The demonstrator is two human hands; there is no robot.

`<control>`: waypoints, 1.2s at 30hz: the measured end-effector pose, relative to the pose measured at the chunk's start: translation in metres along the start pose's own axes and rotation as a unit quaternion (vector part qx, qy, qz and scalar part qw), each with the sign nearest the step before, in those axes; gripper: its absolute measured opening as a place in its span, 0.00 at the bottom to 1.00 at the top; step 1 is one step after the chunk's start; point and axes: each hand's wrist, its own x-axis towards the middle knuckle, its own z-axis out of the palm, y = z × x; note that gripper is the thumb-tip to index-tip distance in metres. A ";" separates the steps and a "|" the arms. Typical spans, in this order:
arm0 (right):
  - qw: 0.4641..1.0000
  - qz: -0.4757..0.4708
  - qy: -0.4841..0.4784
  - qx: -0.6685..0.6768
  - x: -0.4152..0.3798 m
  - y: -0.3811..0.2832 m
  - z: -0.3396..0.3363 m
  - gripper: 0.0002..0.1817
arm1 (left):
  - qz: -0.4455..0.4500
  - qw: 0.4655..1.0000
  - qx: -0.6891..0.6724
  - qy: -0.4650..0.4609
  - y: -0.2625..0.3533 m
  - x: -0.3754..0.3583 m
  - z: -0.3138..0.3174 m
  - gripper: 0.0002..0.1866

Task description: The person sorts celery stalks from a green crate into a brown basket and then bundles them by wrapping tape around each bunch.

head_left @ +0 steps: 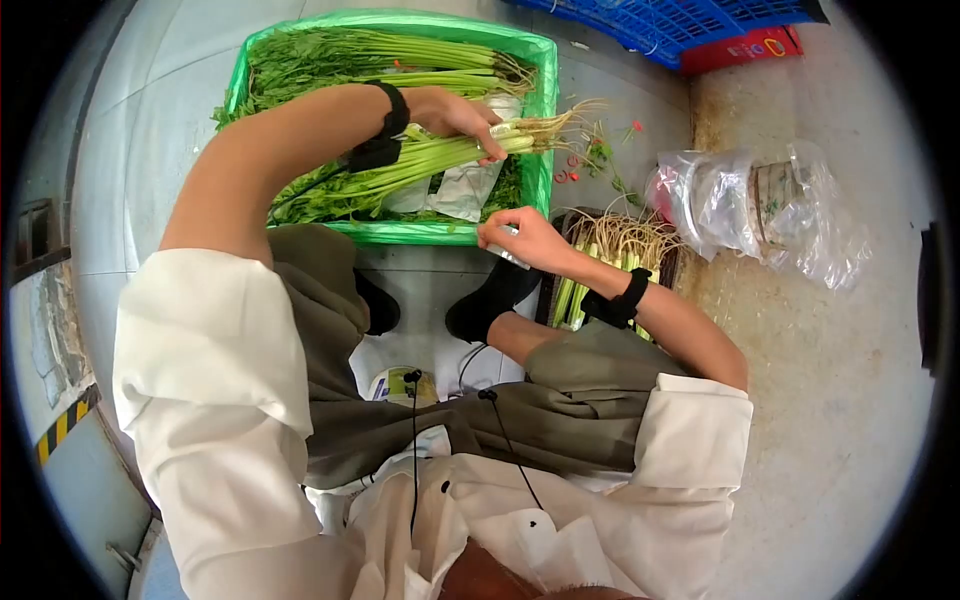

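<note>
Left hand (462,118) closed around a bunch of long pale-green leafy stalks with stringy roots (440,155), held over the green plastic crate (545,120) at twelve o'clock.
Right hand (520,238) pinches a small white object (508,255) just below, at the centre; more rooted stalks (615,250) lie at three o'clock.

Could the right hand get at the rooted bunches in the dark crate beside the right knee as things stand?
Probably yes. The right hand hovers just beside the dark crate, whose bunches lie uncovered, though its fingers pinch something small and pale.

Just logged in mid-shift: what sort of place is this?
Probably a produce prep or packing area: a green crate of leafy stalks, a bunch of stalks in the left hand, blue crates on a bare floor.
</note>
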 end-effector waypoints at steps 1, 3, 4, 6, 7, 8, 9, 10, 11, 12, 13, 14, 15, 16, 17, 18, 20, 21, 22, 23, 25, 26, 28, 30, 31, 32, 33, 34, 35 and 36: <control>1.000 0.011 -0.013 -0.005 -0.001 0.001 0.000 0.17 | -0.017 0.999 0.002 -0.050 0.003 0.006 0.000 0.49; 0.999 0.039 -0.024 -0.008 0.002 0.002 0.000 0.17 | -0.020 0.999 0.032 0.021 0.003 0.019 0.007 0.50; 0.997 0.066 -0.034 -0.010 0.006 0.001 -0.001 0.17 | -0.050 0.998 0.046 -0.018 0.003 0.026 0.006 0.51; 0.997 0.069 -0.023 -0.021 0.016 0.015 -0.002 0.17 | -0.076 0.990 0.121 -0.007 -0.002 0.037 0.011 0.53; 0.997 0.072 -0.007 -0.026 0.021 0.016 -0.002 0.17 | -0.076 0.990 0.122 -0.007 -0.015 0.049 0.012 0.53; 0.992 0.125 0.005 -0.015 0.024 0.015 -0.004 0.17 | -0.030 0.974 0.212 0.067 -0.027 0.062 0.012 0.41; 0.992 0.123 0.006 -0.016 0.026 0.016 -0.004 0.17 | 0.016 0.944 0.299 0.139 -0.033 0.067 0.008 0.31; 0.994 0.093 0.056 0.013 0.030 0.018 -0.002 0.17 | -0.078 0.937 0.328 0.096 -0.017 0.063 0.002 0.51; 0.992 0.062 0.105 0.043 0.034 0.021 0.000 0.17 | -0.079 0.936 0.329 0.099 -0.010 0.051 -0.003 0.51; 0.990 0.073 0.102 0.066 0.035 0.018 -0.001 0.17 | -0.039 0.919 0.373 0.122 -0.003 0.039 -0.008 0.49; 0.990 0.068 0.103 0.064 0.039 0.015 -0.001 0.17 | 0.001 0.897 0.418 0.146 -0.001 0.033 -0.019 0.47; 0.990 0.070 0.107 0.052 0.041 0.012 0.001 0.18 | 0.021 0.877 0.456 0.149 -0.006 0.028 -0.031 0.43; 0.990 0.073 0.112 0.040 0.042 0.008 0.003 0.18 | 0.021 0.876 0.458 0.152 -0.004 0.009 -0.028 0.43; 0.990 0.075 0.115 0.029 0.043 0.003 0.004 0.17 | -0.034 0.875 0.468 0.115 0.002 -0.019 -0.022 0.44; 0.990 0.071 0.117 0.024 0.046 0.002 0.005 0.17 | -0.087 0.872 0.475 0.080 0.002 -0.043 -0.014 0.45; 0.987 0.086 0.136 0.027 0.051 0.005 0.007 0.17 | -0.055 0.879 0.455 0.131 -0.022 -0.058 -0.007 0.47; 0.983 0.095 0.155 0.025 0.059 0.002 0.011 0.16 | -0.044 0.900 0.388 0.195 -0.064 -0.078 0.013 0.50; 0.978 0.146 0.140 0.050 0.061 -0.002 0.015 0.15 | -0.066 0.913 0.344 0.208 -0.075 -0.085 0.024 0.52; 0.969 0.198 0.124 0.078 0.064 -0.003 0.020 0.14 | -0.066 0.912 0.346 0.209 -0.086 -0.088 0.032 0.52; 0.969 0.198 0.125 0.078 0.068 0.003 0.024 0.14 | -0.048 0.910 0.350 0.217 -0.095 -0.088 0.038 0.53; 0.960 0.215 0.058 0.170 0.080 0.015 0.031 0.15 | -0.006 0.897 0.369 0.244 -0.097 -0.098 0.051 0.55; 0.958 0.213 0.035 0.191 0.085 0.017 0.033 0.18 | 0.014 0.876 0.398 0.271 -0.099 -0.099 0.054 0.56; 0.949 0.188 0.058 0.247 0.088 0.009 0.041 0.20 | 0.096 0.819 0.465 0.322 -0.109 -0.092 0.049 0.57; 0.940 0.180 0.051 0.284 0.096 -0.004 0.044 0.19 | 0.093 0.850 0.408 0.321 -0.114 -0.084 0.040 0.57; 0.910 0.179 0.083 0.365 0.097 -0.005 0.045 0.17 | 0.095 0.877 0.347 0.319 -0.115 -0.077 0.040 0.56; 0.871 0.180 0.118 0.442 0.098 -0.003 0.045 0.15 | 0.080 0.879 0.347 0.316 -0.117 -0.071 0.040 0.54; 0.869 0.189 0.120 0.442 0.101 0.003 0.043 0.15 | 0.083 0.884 0.340 0.311 -0.119 -0.064 0.042 0.54; 0.844 0.182 0.122 0.490 0.107 0.009 0.041 0.17 | 0.092 0.847 0.407 0.330 -0.123 -0.058 0.046 0.52; 0.816 0.173 0.123 0.538 0.109 0.016 0.043 0.20 | 0.099 0.804 0.473 0.347 -0.126 -0.055 0.050 0.51; 0.807 0.174 0.151 0.543 0.109 0.007 0.044 0.19 | 0.093 0.795 0.477 0.363 -0.123 -0.057 0.056 0.48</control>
